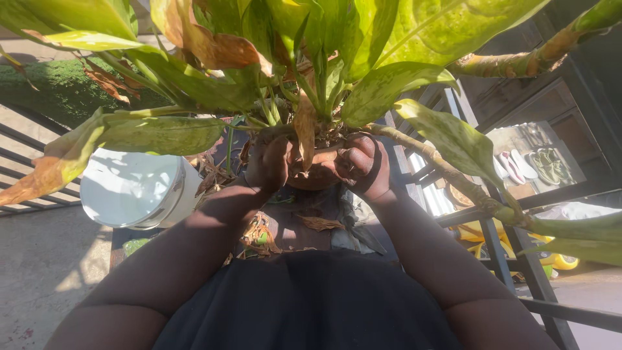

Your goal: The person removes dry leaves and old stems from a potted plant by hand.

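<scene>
Fingers (353, 159) wrapped round plant pot (317, 178), both hands

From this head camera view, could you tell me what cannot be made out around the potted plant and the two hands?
- Pot: mostly hidden by the left hand, right hand and leaves.
- Fingertips of both hands: hidden among stems and pot.
- White bucket: top covered by a leaf; contents unseen.
- Shoes on the rack: too small for detail.
</scene>
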